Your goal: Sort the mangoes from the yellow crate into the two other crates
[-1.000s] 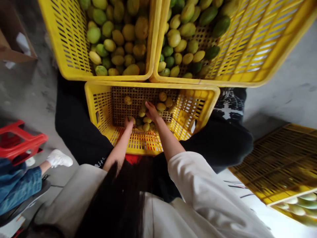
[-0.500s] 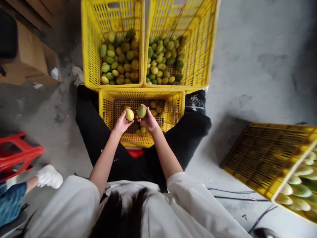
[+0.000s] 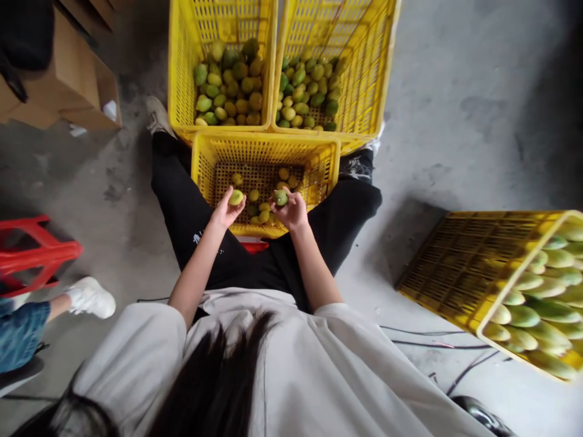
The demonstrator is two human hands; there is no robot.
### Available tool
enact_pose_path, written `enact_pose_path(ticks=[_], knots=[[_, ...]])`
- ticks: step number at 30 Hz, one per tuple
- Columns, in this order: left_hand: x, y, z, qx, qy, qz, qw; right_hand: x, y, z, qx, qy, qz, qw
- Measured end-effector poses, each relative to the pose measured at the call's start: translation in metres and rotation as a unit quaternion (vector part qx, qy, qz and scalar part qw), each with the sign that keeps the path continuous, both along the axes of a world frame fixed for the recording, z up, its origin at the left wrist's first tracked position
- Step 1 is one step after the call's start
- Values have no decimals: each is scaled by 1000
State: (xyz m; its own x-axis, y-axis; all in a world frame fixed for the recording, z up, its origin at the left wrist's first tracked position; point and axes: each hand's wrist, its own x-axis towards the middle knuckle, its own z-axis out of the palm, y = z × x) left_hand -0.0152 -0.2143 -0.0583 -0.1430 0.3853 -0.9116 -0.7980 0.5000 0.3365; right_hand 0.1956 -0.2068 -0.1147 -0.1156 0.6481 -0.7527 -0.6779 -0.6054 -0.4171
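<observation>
My left hand (image 3: pixel 229 209) holds an egg-shaped yellow fruit (image 3: pixel 235 197) with a smooth skin, cupped by the thumb and fingers. In my right hand (image 3: pixel 291 210) is a rounder green fruit (image 3: pixel 281 197), its end turned up toward me. Both hands are above the near part of a small yellow crate (image 3: pixel 198 164), which stands between my legs. On its slatted floor lie several yellow fruits (image 3: pixel 265 216), some partly hidden by my right hand.
Beyond it stand a left yellow crate (image 3: pixel 180 67) and a right yellow crate (image 3: pixel 376 79), both with green and yellow fruits. A tilted crate (image 3: pixel 423 255) of long pale-green fruits is at right. At left are a red stool (image 3: pixel 40 252), a cardboard box (image 3: pixel 75 79) and another person's shoe (image 3: pixel 91 297).
My hands have moved apart; the right one has shifted right and turned its green fruit. The left still holds the yellow fruit. The camera view has shifted, so the crates appear higher.
</observation>
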Motion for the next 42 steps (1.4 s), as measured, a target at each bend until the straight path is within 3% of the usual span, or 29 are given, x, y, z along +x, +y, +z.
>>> enact_pose_path(ticks=[4, 10, 18, 22, 27, 31, 36, 42], knots=[[4, 0, -12, 34, 13, -73, 997, -8, 5, -3, -19, -59, 0, 998], [8, 0, -15, 45, -14, -111, 993, -8, 6, -1, 17, -78, 21, 997], [8, 5, -33, 33, -14, -92, 995, -7, 10, -15, -16, -14, 112, 993], [7, 5, -40, 1, 19, -89, 996, -8, 9, -20, -15, -32, 85, 996], [5, 5, -36, -1, 32, -77, 997, -7, 10, -27, 3, -93, 91, 992], [6, 5, -29, 5, 3, -59, 998, -9, 10, -33, -15, -104, 50, 993], [10, 5, -23, 34, -7, -71, 997, -7, 8, -24, 0, -43, 0, 999], [10, 7, -19, 62, -11, -96, 993, -10, 5, -15, 4, -5, 61, 998]])
